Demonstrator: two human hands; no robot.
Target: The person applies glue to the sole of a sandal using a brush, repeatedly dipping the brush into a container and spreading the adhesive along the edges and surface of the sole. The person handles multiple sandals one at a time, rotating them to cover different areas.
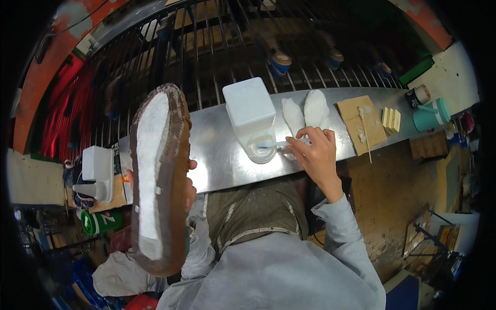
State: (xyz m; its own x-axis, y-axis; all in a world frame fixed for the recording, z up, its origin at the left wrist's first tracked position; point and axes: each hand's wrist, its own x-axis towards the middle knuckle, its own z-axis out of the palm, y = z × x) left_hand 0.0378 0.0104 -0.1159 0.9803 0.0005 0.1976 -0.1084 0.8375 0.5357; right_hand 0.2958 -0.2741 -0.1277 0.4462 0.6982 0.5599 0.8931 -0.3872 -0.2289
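Note:
My left hand [191, 190] is wrapped round a brown shoe [174, 206], raised upright with its underside facing me. A long white filler piece [152, 160] lies within the shoe's stitched brown edge. Most of that hand is hidden behind the shoe. My right hand [316, 155] pinches the pale handle of a brush [282, 143]. The brush's tip is in the round mouth of a white glue pot [251, 103], which stands on the metal bench [212, 165]. Two white sole-shaped pieces [293, 114] lie just beyond my right hand.
At the right, a cardboard sheet [352, 111] carries a thin stick and white smears, beside yellow blocks [391, 120] and a teal cup [431, 116]. A second white pot [98, 164] stands at the left. Behind the bench runs a metal rod rack [217, 62] with several shoes.

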